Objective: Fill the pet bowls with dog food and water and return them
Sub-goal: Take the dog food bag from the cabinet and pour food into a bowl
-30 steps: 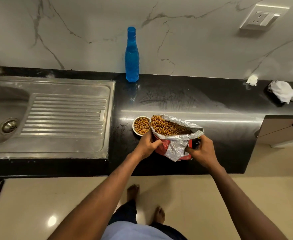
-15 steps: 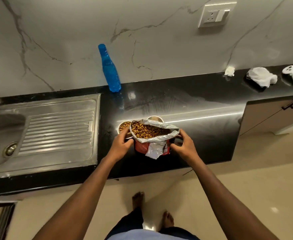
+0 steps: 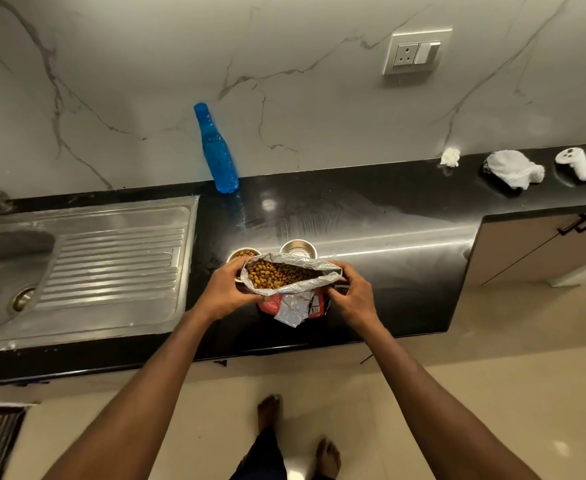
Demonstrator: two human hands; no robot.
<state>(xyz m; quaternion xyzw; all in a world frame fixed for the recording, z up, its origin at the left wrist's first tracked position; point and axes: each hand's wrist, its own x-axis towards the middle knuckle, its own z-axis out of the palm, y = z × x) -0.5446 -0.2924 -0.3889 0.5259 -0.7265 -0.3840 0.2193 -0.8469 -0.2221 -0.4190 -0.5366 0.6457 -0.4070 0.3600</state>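
An open foil dog food bag (image 3: 293, 293), red outside and full of brown kibble, stands on the black counter (image 3: 388, 216). My left hand (image 3: 227, 292) grips its left rim and my right hand (image 3: 348, 292) grips its right rim. Behind the bag sit two small steel bowls: the left bowl (image 3: 244, 253) holds kibble and is partly hidden by my left hand; the right bowl (image 3: 298, 247) looks empty of kibble. A blue water bottle (image 3: 217, 150) stands upright against the marble wall.
A steel sink with drainboard (image 3: 87, 265) fills the counter's left. At the far right lie a crumpled tissue (image 3: 450, 157), a white cloth (image 3: 513, 168) and a white controller (image 3: 574, 162). A cabinet door (image 3: 541, 244) is below right. My bare feet stand on the tile floor.
The view has pulled back and shifted, revealing the second steel bowl behind the bag. Both hands keep hold of the bag's rim; the bag stands more upright beside the bowls.
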